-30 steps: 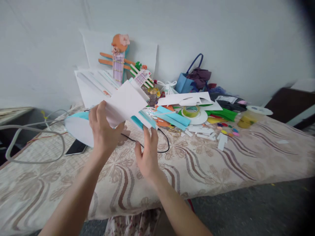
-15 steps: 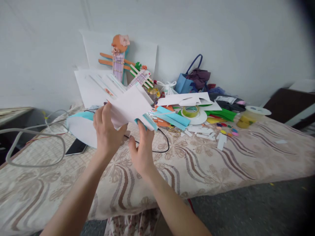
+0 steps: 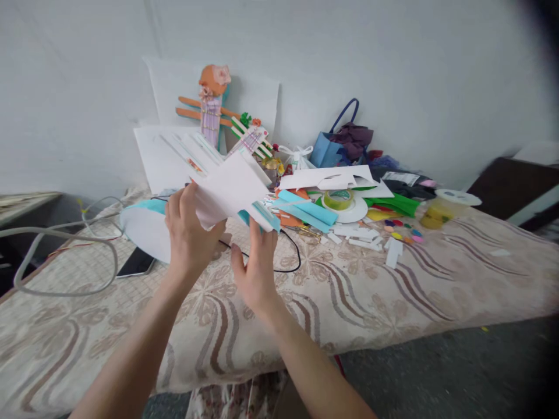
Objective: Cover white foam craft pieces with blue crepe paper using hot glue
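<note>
My left hand (image 3: 188, 233) is closed on a white foam-board piece (image 3: 229, 189) held up above the table. The piece has a teal-edged strip along its lower right side. My right hand (image 3: 255, 270) is just below it, fingers stretched up and touching that teal edge, palm open. Behind the hands a white oval board with a teal rim (image 3: 146, 227) lies on the patterned tablecloth (image 3: 371, 291).
A phone (image 3: 135, 263) and a black cable (image 3: 288, 265) lie near the hands. Grey hose loops (image 3: 65, 244) sit at the left. Paper scraps, a tape roll (image 3: 338, 199), teal strips, a blue bag (image 3: 332, 148) and a craft doll (image 3: 212, 102) crowd the far side by the wall.
My right hand rose to the lower teal edge of the foam piece and stays touching it. My left hand shifted the piece slightly to the right.
</note>
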Motion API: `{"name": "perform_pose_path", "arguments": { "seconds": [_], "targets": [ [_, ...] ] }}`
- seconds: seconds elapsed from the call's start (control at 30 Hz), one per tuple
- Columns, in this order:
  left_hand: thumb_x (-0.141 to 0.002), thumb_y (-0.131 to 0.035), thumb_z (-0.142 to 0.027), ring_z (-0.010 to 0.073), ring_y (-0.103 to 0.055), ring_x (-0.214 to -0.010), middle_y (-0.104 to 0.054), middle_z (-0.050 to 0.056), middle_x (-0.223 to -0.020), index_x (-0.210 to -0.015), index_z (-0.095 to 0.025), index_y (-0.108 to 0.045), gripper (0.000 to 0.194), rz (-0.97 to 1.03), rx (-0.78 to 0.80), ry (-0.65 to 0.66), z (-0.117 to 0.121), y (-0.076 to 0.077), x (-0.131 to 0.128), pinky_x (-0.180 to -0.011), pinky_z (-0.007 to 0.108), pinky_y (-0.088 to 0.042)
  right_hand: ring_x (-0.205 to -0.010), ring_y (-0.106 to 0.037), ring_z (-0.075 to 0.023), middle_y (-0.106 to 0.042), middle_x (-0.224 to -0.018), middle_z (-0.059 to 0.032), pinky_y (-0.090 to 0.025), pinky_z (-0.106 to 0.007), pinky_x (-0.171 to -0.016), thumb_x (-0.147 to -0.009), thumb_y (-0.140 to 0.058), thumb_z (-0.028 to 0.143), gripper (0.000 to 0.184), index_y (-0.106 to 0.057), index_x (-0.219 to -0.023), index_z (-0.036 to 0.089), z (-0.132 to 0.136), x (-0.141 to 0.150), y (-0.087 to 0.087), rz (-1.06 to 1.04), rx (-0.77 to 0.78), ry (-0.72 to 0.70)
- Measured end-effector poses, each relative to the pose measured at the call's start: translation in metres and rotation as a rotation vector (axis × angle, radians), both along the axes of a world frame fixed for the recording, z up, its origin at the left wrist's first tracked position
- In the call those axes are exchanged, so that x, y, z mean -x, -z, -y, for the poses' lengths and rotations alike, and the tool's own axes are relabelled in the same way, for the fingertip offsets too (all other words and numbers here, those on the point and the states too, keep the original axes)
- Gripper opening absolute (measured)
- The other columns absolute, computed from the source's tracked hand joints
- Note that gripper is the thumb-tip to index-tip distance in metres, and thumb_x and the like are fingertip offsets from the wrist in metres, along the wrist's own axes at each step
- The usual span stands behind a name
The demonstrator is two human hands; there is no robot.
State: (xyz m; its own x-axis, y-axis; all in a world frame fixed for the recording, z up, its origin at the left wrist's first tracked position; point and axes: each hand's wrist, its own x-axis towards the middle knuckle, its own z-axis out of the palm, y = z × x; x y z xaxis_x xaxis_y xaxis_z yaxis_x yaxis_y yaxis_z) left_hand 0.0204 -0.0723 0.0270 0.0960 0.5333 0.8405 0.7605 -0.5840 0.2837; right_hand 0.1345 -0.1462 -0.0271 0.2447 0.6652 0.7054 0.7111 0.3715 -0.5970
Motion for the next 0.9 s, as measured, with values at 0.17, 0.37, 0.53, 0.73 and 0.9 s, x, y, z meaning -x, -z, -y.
{"name": "perform_pose_path", "arguments": {
  "seconds": [0.17, 0.37, 0.53, 0.73, 0.9],
  "targets": [
    [-0.069, -0.077, -0.021, 0.0382, -0.051, -0.119, -0.054, 0.018, -0.125, -0.138, -0.02, -0.041, 0.078, 0.005, -0.031, -0.001, -0.003, -0.006, 0.006, -0.103, 0.058, -0.041, -0.152, -0.005, -0.0318, -0.032, -0.15, -0.0191, -0.027, -0.062, -0.116, -0.095, -0.045, 0.02, 0.07, -0.007, -0.154, 0.021, -0.003, -0.004, 0.02, -0.044, -0.096, -0.007],
    [-0.071, -0.075, -0.021, 0.0394, -0.05, -0.122, -0.053, 0.017, -0.127, -0.139, -0.023, -0.039, 0.078, 0.011, -0.023, 0.001, -0.001, -0.007, 0.005, -0.103, 0.059, -0.041, -0.143, -0.03, -0.0322, -0.039, -0.145, -0.0189, -0.033, -0.059, -0.115, -0.092, -0.05, 0.022, 0.069, -0.018, -0.154, 0.021, -0.01, -0.004, -0.001, -0.077, -0.03, -0.031],
    [-0.069, -0.074, -0.019, 0.0408, -0.047, -0.125, -0.051, 0.02, -0.13, -0.14, -0.018, -0.038, 0.08, -0.011, -0.011, 0.004, -0.003, -0.002, 0.001, -0.104, 0.058, -0.039, -0.14, -0.032, -0.0334, -0.044, -0.142, -0.02, -0.034, -0.056, -0.113, -0.092, -0.05, 0.023, 0.055, -0.037, -0.145, 0.016, -0.017, -0.003, -0.012, -0.058, -0.002, 0.008],
    [-0.069, -0.071, -0.015, 0.0408, -0.043, -0.13, -0.049, 0.021, -0.135, -0.141, -0.017, -0.038, 0.079, 0.011, 0.013, 0.011, -0.001, 0.005, -0.006, -0.107, 0.057, -0.035, -0.132, -0.044, -0.0348, -0.056, -0.131, -0.0199, -0.04, -0.055, -0.106, -0.092, -0.049, 0.022, 0.044, -0.05, -0.134, 0.013, -0.019, 0.0, -0.02, -0.035, 0.056, 0.043],
    [-0.067, -0.071, -0.013, 0.0412, -0.043, -0.131, -0.048, 0.021, -0.137, -0.141, -0.017, -0.039, 0.08, 0.006, 0.033, 0.001, 0.003, 0.005, -0.009, -0.107, 0.056, -0.035, -0.125, -0.048, -0.0355, -0.059, -0.123, -0.0204, -0.041, -0.056, -0.103, -0.089, -0.05, 0.018, 0.038, -0.054, -0.126, 0.012, -0.02, 0.004, -0.025, -0.039, 0.065, 0.064]
  ]
}}
